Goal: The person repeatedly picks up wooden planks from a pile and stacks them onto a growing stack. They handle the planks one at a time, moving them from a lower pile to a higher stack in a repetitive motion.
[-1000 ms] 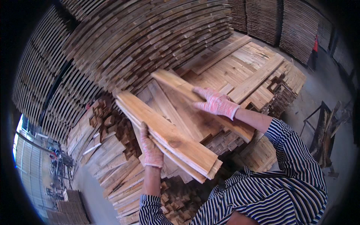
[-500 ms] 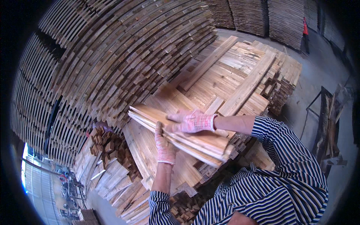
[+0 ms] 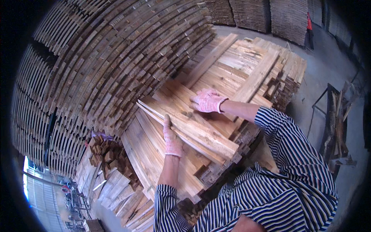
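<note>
My left hand (image 3: 172,141), in a pink-white knitted glove, grips a few thin wooden boards (image 3: 208,135) by their near long edge. Its thumb lies over the top board, and the boards slant down to the right above the stack. Just beyond them, my gloved right hand (image 3: 208,101) has its fingers together and bent over a wooden board (image 3: 222,123) on the stack. The fingertips are partly hidden. Under both hands spreads a broad stack of pale boards (image 3: 148,143), laid side by side.
Two boards lie crosswise on the far part of the stack, one of them a long plank (image 3: 257,77). A tall wall of stacked timber (image 3: 127,58) rises at the left. Offcuts (image 3: 110,154) pile up at the lower left. A metal frame with scrap wood (image 3: 334,123) stands at the right.
My right hand has moved off the held boards, up and away, onto a board on the stack. My left hand keeps its hold, and the bundle in it looks thinner.
</note>
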`<state>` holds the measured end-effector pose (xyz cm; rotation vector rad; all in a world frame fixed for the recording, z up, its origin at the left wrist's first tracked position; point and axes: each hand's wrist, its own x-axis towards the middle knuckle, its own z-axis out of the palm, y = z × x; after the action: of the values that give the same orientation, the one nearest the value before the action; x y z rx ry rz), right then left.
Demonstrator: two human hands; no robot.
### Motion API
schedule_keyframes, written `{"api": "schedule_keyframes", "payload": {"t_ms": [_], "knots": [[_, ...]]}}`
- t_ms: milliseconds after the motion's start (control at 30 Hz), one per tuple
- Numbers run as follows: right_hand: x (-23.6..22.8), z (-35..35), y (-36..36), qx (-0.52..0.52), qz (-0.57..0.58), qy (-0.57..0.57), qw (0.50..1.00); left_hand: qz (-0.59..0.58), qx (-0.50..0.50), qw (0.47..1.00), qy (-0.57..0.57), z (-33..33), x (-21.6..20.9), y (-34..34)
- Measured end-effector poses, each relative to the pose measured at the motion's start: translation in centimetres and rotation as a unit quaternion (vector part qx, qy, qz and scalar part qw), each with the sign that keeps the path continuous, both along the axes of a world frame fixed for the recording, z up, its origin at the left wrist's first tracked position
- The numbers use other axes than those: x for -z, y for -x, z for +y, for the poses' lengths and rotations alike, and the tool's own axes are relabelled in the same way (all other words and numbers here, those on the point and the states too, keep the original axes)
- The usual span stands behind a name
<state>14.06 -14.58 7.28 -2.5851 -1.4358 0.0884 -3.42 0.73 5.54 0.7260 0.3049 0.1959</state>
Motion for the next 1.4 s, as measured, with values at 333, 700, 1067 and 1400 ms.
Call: {"api": "schedule_keyframes", "payload": {"t_ms": [333,700,1067,1400], "knots": [[-7.1,-5.2,4.4,0.070,0.164,-0.098,0.979,0.041,-0.069,0.997,0.018,-4.3,-3.4,-1.7],[-0.9,-1.4,-3.2,0.042,0.058,-0.034,0.997,0.043,-0.054,0.997,0.038,-4.9,-1.4,-3.1],[-6.0,-8.3,-2.4,0.079,0.153,-0.186,0.967,0.095,0.044,0.481,-0.870,-6.3,-1.8,-2.0],[0.8,-5.7,-4.9,0.076,0.061,-0.086,0.992,0.055,0.028,0.549,-0.833,-6.3,-0.1,-2.8]]}}
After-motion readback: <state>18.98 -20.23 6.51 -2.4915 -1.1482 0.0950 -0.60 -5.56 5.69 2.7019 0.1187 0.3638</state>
